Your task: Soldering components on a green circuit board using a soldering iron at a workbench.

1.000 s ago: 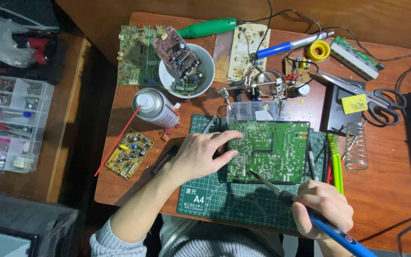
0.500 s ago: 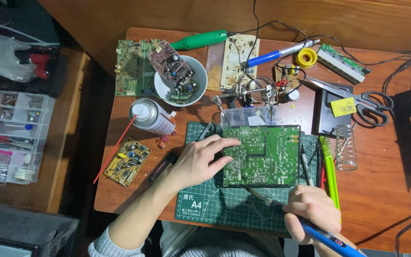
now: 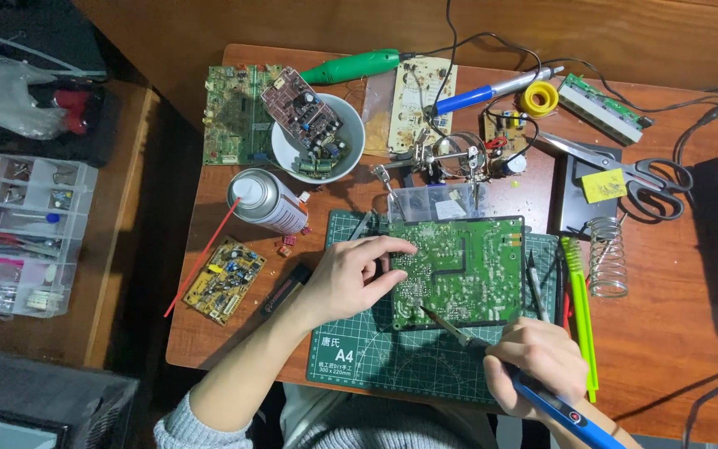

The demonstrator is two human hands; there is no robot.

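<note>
A large green circuit board (image 3: 475, 266) lies solder side up on a dark green cutting mat (image 3: 392, 357). My left hand (image 3: 351, 278) rests on the board's left edge, fingers spread over it and pressing it down. My right hand (image 3: 538, 362) grips a blue soldering iron (image 3: 558, 407) like a pen. The iron's metal tip (image 3: 438, 320) touches the board near its lower middle.
A spray can (image 3: 266, 201), a small yellow board (image 3: 224, 278), a white bowl (image 3: 317, 137) of boards, a helping-hands clamp (image 3: 446, 158), solder reel (image 3: 539, 98), scissors (image 3: 633, 170), coil iron stand (image 3: 607, 256) and green tweezers (image 3: 579, 308) crowd the wooden table. A parts organiser (image 3: 18, 233) sits left.
The view has shifted slightly. My right hand has brought the iron's tip further onto the board's lower part. My left hand stays on the board's left edge.
</note>
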